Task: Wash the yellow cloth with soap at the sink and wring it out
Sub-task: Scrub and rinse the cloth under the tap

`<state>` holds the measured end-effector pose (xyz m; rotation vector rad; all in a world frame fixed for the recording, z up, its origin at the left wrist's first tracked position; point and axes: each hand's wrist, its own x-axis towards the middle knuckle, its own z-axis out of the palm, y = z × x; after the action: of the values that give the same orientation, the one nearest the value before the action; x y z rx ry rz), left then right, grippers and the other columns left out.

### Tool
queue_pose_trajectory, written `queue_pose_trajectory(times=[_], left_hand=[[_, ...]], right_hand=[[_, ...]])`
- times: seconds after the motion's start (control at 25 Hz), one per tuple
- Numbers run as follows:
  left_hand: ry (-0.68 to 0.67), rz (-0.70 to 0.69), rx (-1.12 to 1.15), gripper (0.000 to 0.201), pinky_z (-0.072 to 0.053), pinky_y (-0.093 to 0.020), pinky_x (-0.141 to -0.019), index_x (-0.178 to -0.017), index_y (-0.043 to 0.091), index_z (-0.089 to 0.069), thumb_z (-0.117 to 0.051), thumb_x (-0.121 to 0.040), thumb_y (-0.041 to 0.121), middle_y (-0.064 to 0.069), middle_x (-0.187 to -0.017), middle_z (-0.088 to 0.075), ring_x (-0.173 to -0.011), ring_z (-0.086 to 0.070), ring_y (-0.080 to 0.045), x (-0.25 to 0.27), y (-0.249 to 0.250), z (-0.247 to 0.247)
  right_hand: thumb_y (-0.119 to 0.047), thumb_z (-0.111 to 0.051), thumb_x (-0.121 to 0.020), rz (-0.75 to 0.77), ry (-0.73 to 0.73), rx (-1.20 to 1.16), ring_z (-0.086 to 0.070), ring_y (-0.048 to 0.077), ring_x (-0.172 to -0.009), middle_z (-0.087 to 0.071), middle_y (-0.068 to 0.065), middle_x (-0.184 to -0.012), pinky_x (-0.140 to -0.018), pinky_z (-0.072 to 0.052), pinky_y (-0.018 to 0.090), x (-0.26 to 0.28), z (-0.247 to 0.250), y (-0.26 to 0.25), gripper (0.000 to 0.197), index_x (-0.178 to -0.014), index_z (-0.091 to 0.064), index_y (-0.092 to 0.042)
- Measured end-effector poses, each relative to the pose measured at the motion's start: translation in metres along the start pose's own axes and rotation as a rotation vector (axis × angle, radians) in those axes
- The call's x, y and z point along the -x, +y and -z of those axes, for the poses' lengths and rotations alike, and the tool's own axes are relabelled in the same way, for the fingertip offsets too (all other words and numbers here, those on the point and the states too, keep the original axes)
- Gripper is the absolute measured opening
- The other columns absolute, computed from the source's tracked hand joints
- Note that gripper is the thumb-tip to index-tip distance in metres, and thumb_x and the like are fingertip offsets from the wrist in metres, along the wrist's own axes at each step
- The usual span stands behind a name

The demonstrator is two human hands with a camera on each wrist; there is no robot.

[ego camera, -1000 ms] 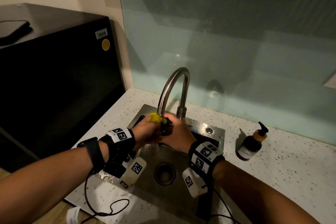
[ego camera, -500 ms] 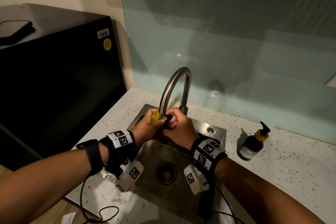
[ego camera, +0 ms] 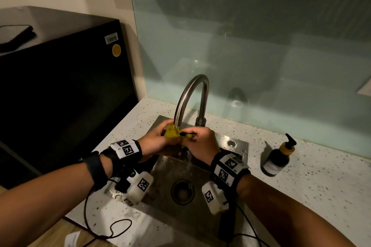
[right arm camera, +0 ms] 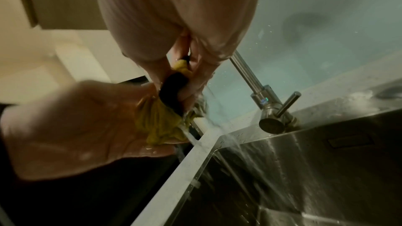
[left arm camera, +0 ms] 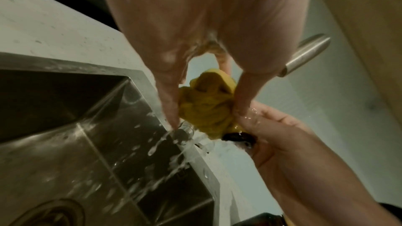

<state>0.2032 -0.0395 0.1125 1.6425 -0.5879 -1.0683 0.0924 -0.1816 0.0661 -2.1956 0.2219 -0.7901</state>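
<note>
A bunched, wet yellow cloth (ego camera: 171, 133) with a black trim sits right under the spout of the curved steel faucet (ego camera: 190, 94), above the steel sink (ego camera: 200, 202). My left hand (ego camera: 155, 140) grips its left side; in the left wrist view the fingers (left arm camera: 167, 102) pinch the yellow cloth (left arm camera: 204, 107). My right hand (ego camera: 200, 140) holds the right side, its fingers curled on the black trim (right arm camera: 174, 90) of the yellow cloth (right arm camera: 161, 123). Water runs off the cloth into the basin.
A brown soap pump bottle (ego camera: 278, 158) stands on the speckled counter (ego camera: 311, 186) right of the sink. A black appliance (ego camera: 60, 86) fills the left side. A glass backsplash (ego camera: 261, 66) rises behind the faucet. The faucet lever (right arm camera: 282, 107) sticks out toward the basin.
Both hands have lifted the cloth from lower in the basin to just under the spout, and more of the yellow cloth shows between them.
</note>
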Motion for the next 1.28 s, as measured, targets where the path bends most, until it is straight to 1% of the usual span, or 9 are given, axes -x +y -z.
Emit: queue_pose_trajectory(times=[0.16, 0.24, 0.32, 0.44, 0.56, 0.76, 0.96, 1.04, 1.28], left_hand=[[0.173, -0.073, -0.21, 0.039, -0.056, -0.019, -0.07, -0.127, 0.019, -0.065, -0.071, -0.09, 0.009, -0.002, -0.107, -0.073, -0.093, -0.07, -0.011, -0.003, -0.009, 0.01], [0.239, -0.061, -0.202, 0.031, -0.058, -0.023, -0.07, -0.119, 0.019, -0.069, -0.07, -0.091, 0.007, -0.005, -0.104, -0.075, -0.093, -0.072, -0.017, -0.004, -0.012, 0.007], [0.244, -0.067, -0.139, 0.028, -0.062, -0.027, -0.068, -0.115, 0.015, -0.07, -0.065, -0.092, 0.0, -0.012, -0.104, -0.075, -0.094, -0.073, -0.026, -0.004, -0.009, 0.001], [0.152, 0.004, -0.038, 0.027, -0.063, -0.032, -0.065, -0.119, 0.015, -0.06, -0.057, -0.095, 0.002, -0.019, -0.113, -0.069, -0.09, -0.071, -0.028, -0.003, 0.001, -0.005], [-0.033, 0.141, -0.054, 0.03, -0.056, -0.051, -0.091, -0.126, 0.028, -0.048, -0.056, -0.098, 0.022, -0.013, -0.117, -0.066, -0.101, -0.068, -0.033, 0.003, 0.008, -0.011], [-0.055, 0.031, -0.088, 0.014, -0.054, -0.053, -0.099, -0.108, 0.028, -0.056, -0.06, -0.099, 0.019, -0.012, -0.112, -0.067, -0.099, -0.067, -0.03, 0.008, 0.011, -0.019], [0.002, -0.043, -0.059, 0.01, -0.058, -0.048, -0.093, -0.105, 0.021, -0.067, -0.061, -0.097, 0.02, -0.012, -0.103, -0.074, -0.091, -0.072, -0.026, 0.003, 0.005, -0.019], [0.025, -0.023, -0.018, 0.012, -0.06, -0.042, -0.092, -0.095, 0.023, -0.072, -0.062, -0.096, 0.016, -0.006, -0.093, -0.077, -0.089, -0.074, -0.02, 0.003, 0.007, -0.02], [-0.076, 0.077, 0.075, 0.035, -0.059, -0.048, -0.083, -0.129, 0.023, -0.043, -0.058, -0.097, 0.018, -0.019, -0.127, -0.059, -0.109, -0.064, -0.039, 0.004, 0.012, -0.011]], right_hand=[[-0.012, -0.073, -0.085, -0.166, -0.147, -0.062, -0.064, -0.002, -0.083, -0.07, 0.002, -0.106, -0.079, -0.057, 0.018, 0.001, 0.007, -0.005, 0.032, -0.116, -0.066, -0.009], [-0.017, -0.077, -0.082, -0.191, -0.267, -0.067, -0.056, -0.008, -0.093, -0.06, -0.006, -0.118, -0.077, -0.046, 0.001, 0.003, 0.01, -0.014, 0.061, -0.137, -0.05, -0.011], [-0.021, -0.079, -0.08, -0.186, -0.306, 0.001, -0.055, -0.001, -0.103, -0.058, -0.005, -0.121, -0.08, -0.044, 0.003, 0.005, 0.006, -0.018, 0.074, -0.142, -0.043, -0.009], [-0.012, -0.072, -0.087, -0.002, -0.128, 0.139, -0.065, 0.01, -0.082, -0.071, 0.005, -0.096, -0.073, -0.056, 0.022, 0.006, -0.001, -0.009, 0.025, -0.11, -0.066, -0.004], [-0.004, -0.069, -0.085, 0.058, -0.066, 0.188, -0.066, 0.013, -0.068, -0.072, 0.006, -0.08, -0.066, -0.051, 0.019, 0.007, -0.006, -0.004, 0.004, -0.089, -0.069, -0.003], [-0.01, -0.081, -0.077, -0.003, -0.087, 0.093, -0.068, 0.007, -0.084, -0.073, 0.007, -0.097, -0.073, -0.048, 0.002, 0.007, -0.005, -0.009, 0.039, -0.111, -0.064, -0.004], [-0.025, -0.089, -0.066, -0.111, -0.269, 0.021, -0.051, 0.006, -0.11, -0.057, -0.002, -0.124, -0.103, -0.041, 0.017, 0.004, 0.007, -0.011, 0.086, -0.139, -0.046, -0.006], [-0.023, -0.085, -0.071, -0.175, -0.337, -0.099, -0.059, 0.004, -0.104, -0.061, -0.005, -0.12, -0.098, -0.051, 0.023, 0.002, 0.002, -0.01, 0.077, -0.137, -0.047, -0.011], [-0.003, -0.064, -0.089, -0.069, -0.082, 0.103, -0.067, 0.016, -0.075, -0.072, 0.01, -0.085, -0.07, -0.053, 0.021, 0.003, 0.001, -0.005, 0.006, -0.089, -0.07, -0.002]])
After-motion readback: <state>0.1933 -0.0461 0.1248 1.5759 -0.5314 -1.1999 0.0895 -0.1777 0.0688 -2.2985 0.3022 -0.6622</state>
